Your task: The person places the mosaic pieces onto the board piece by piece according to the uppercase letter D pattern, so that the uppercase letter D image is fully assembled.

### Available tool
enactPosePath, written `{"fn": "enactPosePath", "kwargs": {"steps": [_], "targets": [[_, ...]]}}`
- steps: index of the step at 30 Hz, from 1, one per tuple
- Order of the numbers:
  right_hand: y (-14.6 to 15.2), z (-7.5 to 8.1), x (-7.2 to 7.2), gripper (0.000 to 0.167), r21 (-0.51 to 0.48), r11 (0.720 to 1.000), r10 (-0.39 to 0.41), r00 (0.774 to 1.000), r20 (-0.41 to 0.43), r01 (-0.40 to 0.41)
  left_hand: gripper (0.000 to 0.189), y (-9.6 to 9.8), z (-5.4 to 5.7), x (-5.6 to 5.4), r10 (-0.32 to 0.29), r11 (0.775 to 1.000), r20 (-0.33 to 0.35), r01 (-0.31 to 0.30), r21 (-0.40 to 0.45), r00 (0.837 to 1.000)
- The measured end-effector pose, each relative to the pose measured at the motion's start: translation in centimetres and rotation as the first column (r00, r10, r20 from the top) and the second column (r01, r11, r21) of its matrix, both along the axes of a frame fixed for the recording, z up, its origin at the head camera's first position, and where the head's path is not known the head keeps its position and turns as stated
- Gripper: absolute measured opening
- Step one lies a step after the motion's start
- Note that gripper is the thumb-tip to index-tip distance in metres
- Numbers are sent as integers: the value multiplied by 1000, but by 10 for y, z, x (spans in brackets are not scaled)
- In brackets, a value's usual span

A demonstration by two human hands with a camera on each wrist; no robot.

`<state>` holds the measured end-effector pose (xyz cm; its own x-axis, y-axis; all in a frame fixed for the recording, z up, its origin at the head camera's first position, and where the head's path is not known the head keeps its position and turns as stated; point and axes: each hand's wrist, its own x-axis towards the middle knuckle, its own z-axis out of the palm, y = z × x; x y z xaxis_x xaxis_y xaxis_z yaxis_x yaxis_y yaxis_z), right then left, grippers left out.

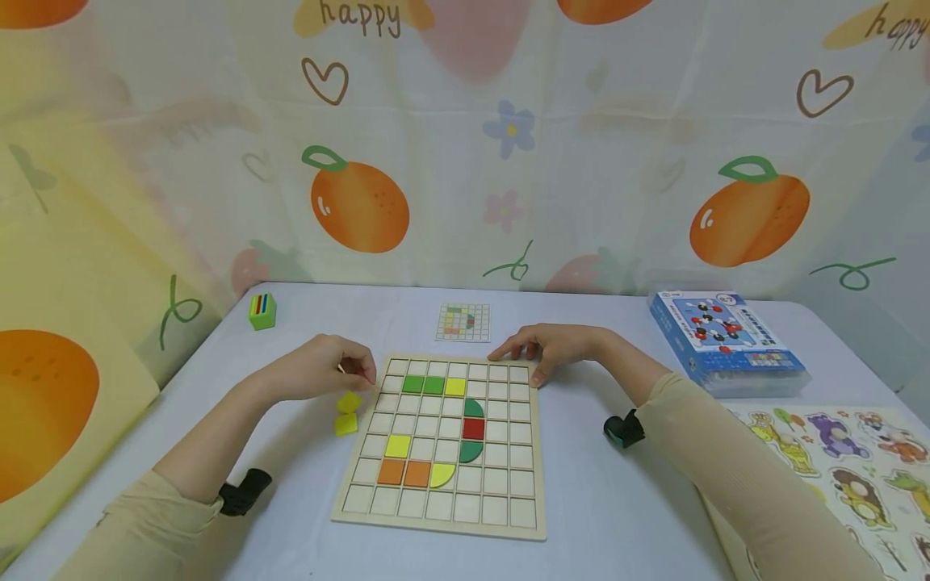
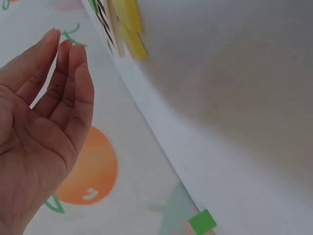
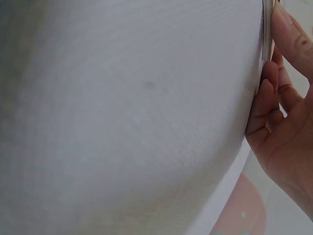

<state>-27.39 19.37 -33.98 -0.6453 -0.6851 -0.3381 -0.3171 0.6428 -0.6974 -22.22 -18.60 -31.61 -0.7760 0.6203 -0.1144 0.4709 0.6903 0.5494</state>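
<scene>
A wooden grid board (image 1: 501,482) lies on the white table. Green, yellow, red and orange pieces fill some of its squares, among them a red square (image 1: 473,428) between two dark green quarter-rounds. My left hand (image 1: 320,369) hovers by the board's upper left edge. In the left wrist view its thumb and fingers are loosely bent with nothing between them. Two loose yellow pieces (image 1: 346,424) lie just below that hand. My right hand (image 1: 555,351) holds the board's upper right corner, thumb at the right side and forefinger along the far edge.
Behind the board lies a small pattern card (image 1: 462,322) with a coloured grid. A small green block stack (image 1: 263,311) stands at the far left. To the right are a blue box (image 1: 726,339) and a sheet of animal pictures (image 1: 857,468).
</scene>
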Motion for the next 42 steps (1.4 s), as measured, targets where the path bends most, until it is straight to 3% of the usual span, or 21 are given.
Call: {"fn": "enactPosePath", "kwargs": {"steps": [4,9,15,32,42], "targets": [[0,0,0,70,-6,1000,-3,1000,2,3,5,-14,-3,-6,11,1000,5,-11,-19,1000],[1,-1,0,70,3,1000,-4,1000,-1,4,23,-30,-9,-11,9,1000,83,-7,-20,996],[1,-1,-1,72,4,1000,9,1000,-13,-9,30,-43,-19,-15,9,1000,150,-10,9,989],[1,-4,-3,71,4,1000,10,1000,-24,-10,28,-43,-29,-13,17,1000,180,-20,16,984],[1,-3,-2,71,9,1000,6,1000,-24,-6,23,-41,-31,-13,32,999,134,-32,0,990]]}}
